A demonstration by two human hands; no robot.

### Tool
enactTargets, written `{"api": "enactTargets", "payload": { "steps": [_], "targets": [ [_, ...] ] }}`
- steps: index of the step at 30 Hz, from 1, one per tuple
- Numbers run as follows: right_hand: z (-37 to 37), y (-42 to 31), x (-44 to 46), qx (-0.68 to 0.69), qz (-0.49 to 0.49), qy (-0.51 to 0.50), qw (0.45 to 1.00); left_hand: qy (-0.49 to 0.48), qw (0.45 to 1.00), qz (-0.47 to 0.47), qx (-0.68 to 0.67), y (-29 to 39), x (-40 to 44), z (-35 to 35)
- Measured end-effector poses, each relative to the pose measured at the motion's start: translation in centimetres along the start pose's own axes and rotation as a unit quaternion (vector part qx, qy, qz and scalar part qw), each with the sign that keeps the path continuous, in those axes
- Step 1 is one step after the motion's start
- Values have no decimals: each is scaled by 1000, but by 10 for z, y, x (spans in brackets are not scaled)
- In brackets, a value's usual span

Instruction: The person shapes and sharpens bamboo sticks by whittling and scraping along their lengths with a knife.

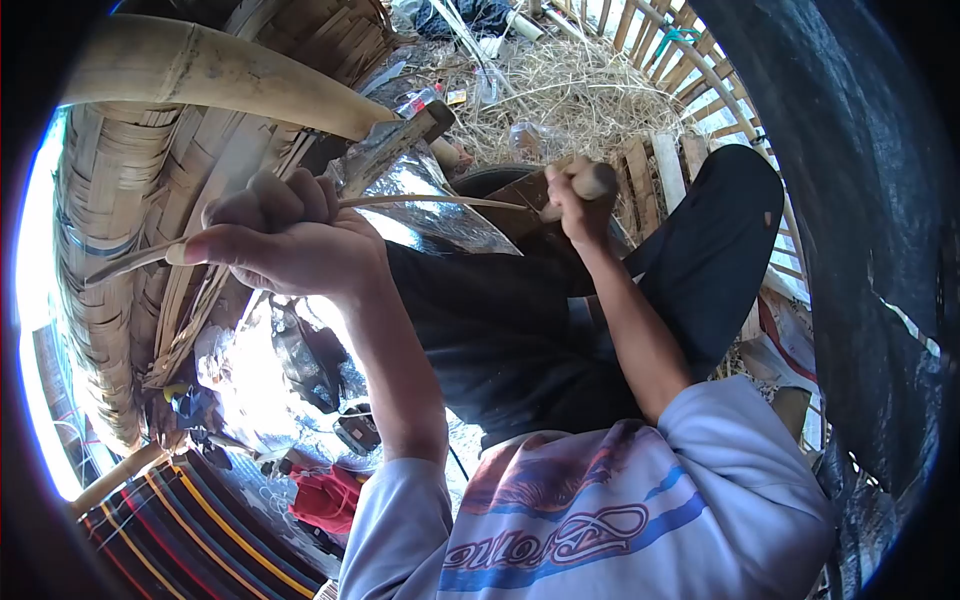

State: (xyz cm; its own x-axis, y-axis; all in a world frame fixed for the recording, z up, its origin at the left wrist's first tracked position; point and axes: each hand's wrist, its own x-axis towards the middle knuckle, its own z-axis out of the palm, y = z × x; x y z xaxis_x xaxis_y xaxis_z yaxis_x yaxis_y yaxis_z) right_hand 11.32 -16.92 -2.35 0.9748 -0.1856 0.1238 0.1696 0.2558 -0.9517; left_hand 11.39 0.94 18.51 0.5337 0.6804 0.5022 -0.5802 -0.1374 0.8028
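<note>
A thin pale strip [430, 200], which looks like bamboo, runs across the view at chest height. My left hand [285, 235] is closed around it, and the strip's tail [135, 262] sticks out past the thumb on the left. Its other end reaches my right hand [580, 200], whose fingers are wrapped around a rounded wooden handle [597, 180]. Any blade on that handle is too small to make out. Below the right hand lies a brown flat piece [520, 205] near my lap, beside a dark round rim [490, 178].
A thick bamboo pole [230, 78] crosses the upper left, in front of woven bamboo panels [105, 220]. Straw [590, 90] and litter cover the ground ahead. Dark sheeting [850, 200] hangs at the right. A striped cloth [200, 530] and red cloth [325, 498] lie lower left.
</note>
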Motion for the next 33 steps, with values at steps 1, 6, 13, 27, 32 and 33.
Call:
{"api": "enactTargets", "payload": {
  "steps": [1, 6, 13, 27, 32, 33],
  "targets": [
    [4, -13, 1, 92, 5, 13, 996, 5, 1000, -1, 6, -1, 2, -1],
    [-3, 14, -6, -110, -29, -42, 993, 66, 997, 6, 29, -2, 8, -9],
    [-2, -7, -12, 223, 57, 2, 973, 67, 996, 19, 64, -1, 4, -24],
    [-2, -21, -1, 225, 66, 7, 972, 167, 980, 19, 105, 11, -7, -36],
    [-5, -13, -2, 238, 78, 0, 968, 164, 980, 29, 108, 10, -8, -54],
    [-5, -19, -2, 237, 78, 3, 968, 161, 981, 28, 108, 12, -9, -52]
  ]
}}
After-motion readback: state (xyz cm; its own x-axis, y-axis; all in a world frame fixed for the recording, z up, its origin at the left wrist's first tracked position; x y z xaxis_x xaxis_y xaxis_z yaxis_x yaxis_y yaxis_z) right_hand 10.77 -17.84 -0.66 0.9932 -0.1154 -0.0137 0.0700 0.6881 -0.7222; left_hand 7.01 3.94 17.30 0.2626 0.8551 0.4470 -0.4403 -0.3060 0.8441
